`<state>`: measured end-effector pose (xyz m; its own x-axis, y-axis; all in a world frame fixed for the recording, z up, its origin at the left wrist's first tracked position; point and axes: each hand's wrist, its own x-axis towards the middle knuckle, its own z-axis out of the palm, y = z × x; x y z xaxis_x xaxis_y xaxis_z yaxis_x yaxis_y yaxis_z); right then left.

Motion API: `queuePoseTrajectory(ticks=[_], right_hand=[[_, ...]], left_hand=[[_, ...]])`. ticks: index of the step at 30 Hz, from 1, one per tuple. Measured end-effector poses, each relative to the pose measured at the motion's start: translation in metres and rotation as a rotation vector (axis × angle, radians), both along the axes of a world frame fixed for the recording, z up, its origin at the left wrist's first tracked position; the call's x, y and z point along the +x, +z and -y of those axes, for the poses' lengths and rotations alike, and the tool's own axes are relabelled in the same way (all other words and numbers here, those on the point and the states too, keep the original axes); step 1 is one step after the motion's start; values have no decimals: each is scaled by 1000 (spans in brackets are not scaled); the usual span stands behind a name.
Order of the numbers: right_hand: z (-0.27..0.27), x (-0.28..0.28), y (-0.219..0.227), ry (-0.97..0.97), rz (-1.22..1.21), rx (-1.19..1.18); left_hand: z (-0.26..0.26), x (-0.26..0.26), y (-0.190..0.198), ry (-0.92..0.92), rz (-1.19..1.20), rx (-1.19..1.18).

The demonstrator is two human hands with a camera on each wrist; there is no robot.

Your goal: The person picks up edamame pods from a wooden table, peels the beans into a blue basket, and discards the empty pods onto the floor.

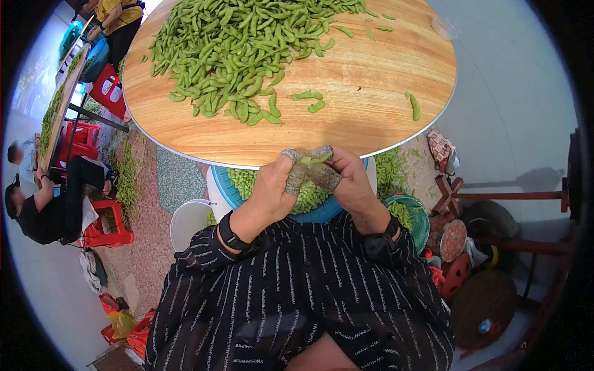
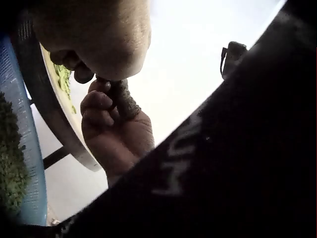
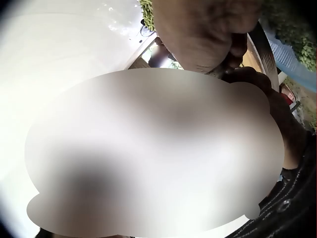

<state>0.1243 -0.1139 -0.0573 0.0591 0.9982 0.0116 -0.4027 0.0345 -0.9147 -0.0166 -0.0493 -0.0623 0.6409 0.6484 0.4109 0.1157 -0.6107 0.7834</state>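
Observation:
At the table's near edge, both hands meet over a green edamame pod. My left hand pinches it from the left, and my right hand from the right. Grey knitted covers wrap the thumbs and forefingers. Below the hands sits a blue basin of shelled green beans. In the left wrist view my left hand's heel and curled fingers fill the top, hiding the pod. The right wrist view is largely blurred out; my right hand shows along its top.
A large heap of edamame pods covers the wooden round table, with a few strays nearer. A white bucket stands left of the lap, a green basket right. At far left, people sit by another table and red stools.

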Motion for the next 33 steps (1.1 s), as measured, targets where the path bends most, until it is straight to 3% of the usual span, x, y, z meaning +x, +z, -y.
queuePoseTrajectory(ticks=[1, 3, 4, 6, 7, 9, 10, 12, 13, 15, 16, 18, 19, 21, 25, 27, 31, 33], right_hand=[[0, 0, -2, 2, 0, -1], [-2, 0, -7, -15, 109, 85], [-2, 0, -8, -15, 109, 86], [-2, 2, -11, -35, 276, 127], [-2, 2, -10, -36, 275, 127], [-2, 3, -6, -45, 300, 81], [-2, 3, -5, -45, 300, 81], [-2, 2, 0, -47, 338, 73], [-1, 5, 1, -46, 337, 74], [1, 12, 5, 10, 743, 96], [1, 12, 7, 13, 742, 95], [0, 12, 10, 92, 641, 108], [-1, 12, 8, 91, 641, 110], [-3, 9, 1, 109, 256, 61], [-3, 11, -1, 150, 119, -86], [-4, 9, -7, 116, 249, -69], [-4, 9, 0, 141, 325, 7], [-4, 11, -4, 167, 206, 7]], left_hand=[[1, 0, -1, 2, 0, -1], [4, 1, -3, -70, 179, -589], [2, 0, -3, -70, 180, -588], [-2, -1, -3, -214, 341, -1067], [-2, -1, -1, -214, 341, -1066], [-3, 0, 4, -96, 100, -601], [-4, 0, 3, -96, 100, -601], [-7, -3, 0, -37, -24, -357], [-8, -5, 2, -36, -25, -356], [-12, -8, 8, -174, -63, -451], [-14, -9, 7, -172, -63, -453], [-17, -9, 4, -255, -28, -667], [-18, -11, 2, -255, -29, -665], [-17, -13, -1, -281, 112, -1191], [-15, -11, -2, -252, 87, -1047], [-16, -11, -2, -101, -45, -439], [-19, -14, 6, -238, -88, -513], [-17, -12, 8, -247, 34, -842]])
